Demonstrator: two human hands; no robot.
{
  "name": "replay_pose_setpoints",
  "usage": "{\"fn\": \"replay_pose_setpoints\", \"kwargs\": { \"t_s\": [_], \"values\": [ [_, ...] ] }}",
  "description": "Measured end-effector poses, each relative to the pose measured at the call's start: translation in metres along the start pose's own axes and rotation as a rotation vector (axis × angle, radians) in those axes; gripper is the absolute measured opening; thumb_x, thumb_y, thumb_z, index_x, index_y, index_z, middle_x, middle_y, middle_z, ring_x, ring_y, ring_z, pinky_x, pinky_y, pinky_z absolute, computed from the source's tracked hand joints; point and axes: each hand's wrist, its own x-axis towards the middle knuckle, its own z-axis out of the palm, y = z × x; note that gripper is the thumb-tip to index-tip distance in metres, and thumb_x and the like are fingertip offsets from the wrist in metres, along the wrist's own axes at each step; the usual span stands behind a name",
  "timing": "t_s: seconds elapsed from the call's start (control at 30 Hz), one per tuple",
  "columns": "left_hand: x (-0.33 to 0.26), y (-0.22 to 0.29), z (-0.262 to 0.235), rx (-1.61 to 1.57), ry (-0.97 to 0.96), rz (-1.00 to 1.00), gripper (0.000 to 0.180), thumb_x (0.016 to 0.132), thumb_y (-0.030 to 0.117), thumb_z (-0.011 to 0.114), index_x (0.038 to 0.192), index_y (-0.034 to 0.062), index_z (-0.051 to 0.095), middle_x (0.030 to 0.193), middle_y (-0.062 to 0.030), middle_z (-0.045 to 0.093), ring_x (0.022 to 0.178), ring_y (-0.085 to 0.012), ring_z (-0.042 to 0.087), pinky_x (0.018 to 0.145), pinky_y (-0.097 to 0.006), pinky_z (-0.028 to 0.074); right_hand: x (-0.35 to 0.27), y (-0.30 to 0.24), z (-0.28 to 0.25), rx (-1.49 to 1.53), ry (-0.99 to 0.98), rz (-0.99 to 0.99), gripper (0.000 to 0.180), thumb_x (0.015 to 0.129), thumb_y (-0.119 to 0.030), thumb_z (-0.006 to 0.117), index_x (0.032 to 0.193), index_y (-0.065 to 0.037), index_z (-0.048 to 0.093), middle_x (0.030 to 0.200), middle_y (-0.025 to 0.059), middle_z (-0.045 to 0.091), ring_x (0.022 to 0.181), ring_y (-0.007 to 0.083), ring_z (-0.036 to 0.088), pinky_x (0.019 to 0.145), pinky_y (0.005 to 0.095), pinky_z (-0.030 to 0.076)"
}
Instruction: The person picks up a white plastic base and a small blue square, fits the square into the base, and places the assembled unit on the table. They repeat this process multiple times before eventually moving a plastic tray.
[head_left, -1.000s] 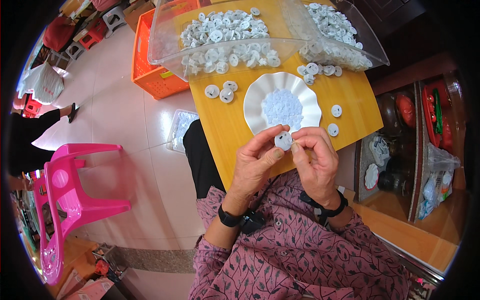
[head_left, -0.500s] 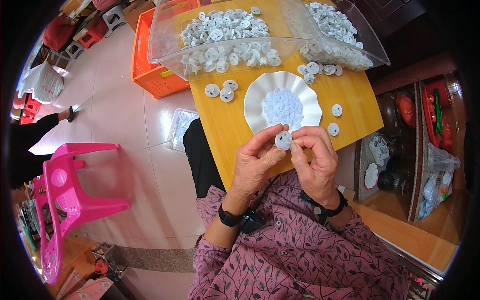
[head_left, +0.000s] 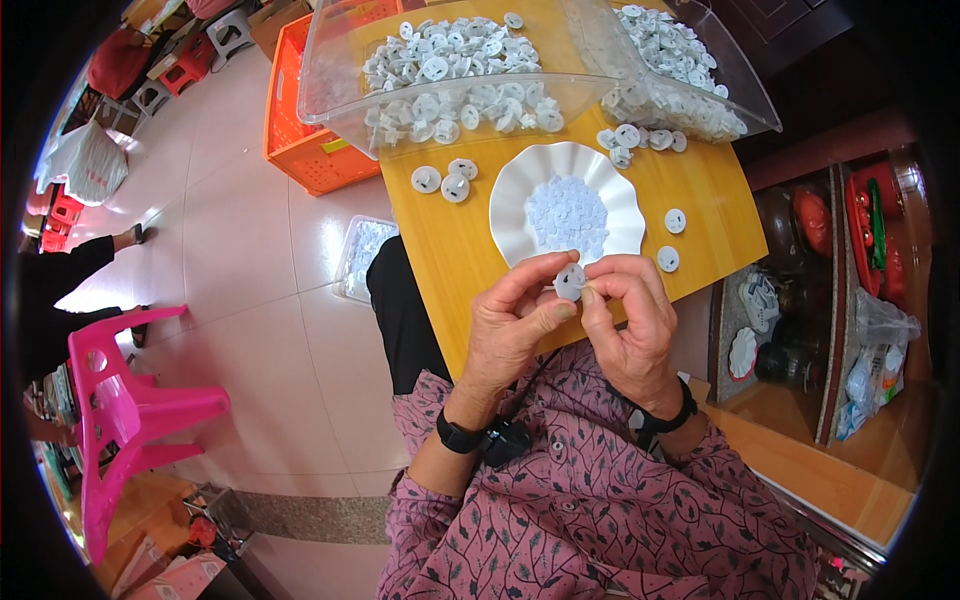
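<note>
Between the thumb and fingers of my left hand (head_left: pixel 517 318) is a small round white plastic disc (head_left: pixel 569 282) with dark slots in its face. My right hand (head_left: pixel 635 315) pinches at the disc's right edge; whether its fingertips grip the disc or a tiny white piece there is too small to tell. Just beyond both hands, a white scalloped plate (head_left: pixel 508 205) holds a heap of small thin white chips (head_left: pixel 567 212). Similar discs lie loose left of the plate (head_left: pixel 455 187), two more to its right (head_left: pixel 668 259), and several at the far right (head_left: pixel 627 136).
Two clear plastic bins full of white discs, one left (head_left: pixel 340 110) and one right (head_left: pixel 745 100), stand at the table's far side. An orange crate (head_left: pixel 310 165) and a tub of white pieces (head_left: pixel 360 262) are on the floor. Shelves (head_left: pixel 835 300) stand right. At left, a person holds a pink chair (head_left: pixel 150 408).
The disc has tilted slightly in my fingers; my hands have hardly moved. At the left, the pink chair has shifted left and turned, with the person beside it stepping.
</note>
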Motion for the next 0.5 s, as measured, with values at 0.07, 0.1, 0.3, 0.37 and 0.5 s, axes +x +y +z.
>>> {"fn": "replay_pose_setpoints", "kwargs": {
  "t_s": [0.07,0.1,0.3,0.37,0.5],
  "values": [
    [-0.0006,-0.0004,-0.0026,0.060,-0.006,-0.001,0.047,0.085,-0.006,0.072,0.131,-0.0001,0.061,0.132,-0.0083,0.060,0.099,-0.0068,0.057,0.086,-0.020,0.048,0.0012,0.0005,-0.0004,-0.024,-0.009,-0.029,0.015,0.082,0.008,0.067,0.093,0.000,0.058,0.098,0.0131,0.061,0.079,0.0242,0.064,0.068,0.0320,0.054],
    [-0.0006,-0.0002,-0.0035,0.059,-0.005,-0.001,0.047,0.085,-0.006,0.072,0.131,-0.0001,0.061,0.132,-0.0083,0.060,0.099,-0.0068,0.057,0.086,-0.020,0.048,0.0011,0.0006,-0.0006,-0.024,-0.010,-0.029,0.015,0.082,0.008,0.067,0.093,0.000,0.058,0.098,0.0131,0.061,0.079,0.0242,0.064,0.068,0.0320,0.054],
    [0.0005,-0.0004,-0.0034,0.141,-0.020,0.040,0.047,0.084,-0.005,0.073,0.130,0.0003,0.062,0.130,-0.0086,0.061,0.101,-0.0076,0.059,0.085,-0.020,0.049,0.0004,0.0012,-0.0005,-0.028,-0.027,-0.019,0.015,0.082,0.008,0.067,0.092,0.001,0.058,0.097,0.0134,0.061,0.078,0.0244,0.064,0.066,0.0328,0.054],
    [0.0011,0.0008,-0.0012,0.151,-0.018,0.050,0.046,0.085,-0.004,0.073,0.129,0.0001,0.062,0.130,-0.0086,0.061,0.102,-0.0085,0.060,0.085,-0.021,0.049,0.0003,0.0022,-0.0010,-0.044,-0.013,-0.063,0.015,0.082,0.008,0.067,0.092,0.001,0.058,0.096,0.0137,0.061,0.078,0.0246,0.064,0.066,0.0329,0.054],
    [0.0008,0.0009,-0.0005,0.106,-0.007,0.018,0.046,0.085,-0.005,0.073,0.129,0.0001,0.062,0.129,-0.0088,0.061,0.099,-0.0079,0.059,0.084,-0.020,0.050,0.0002,0.0012,-0.0017,-0.046,-0.020,-0.073,0.015,0.082,0.008,0.066,0.092,0.001,0.058,0.096,0.0138,0.061,0.078,0.0247,0.064,0.065,0.0329,0.054]
  ]
}}
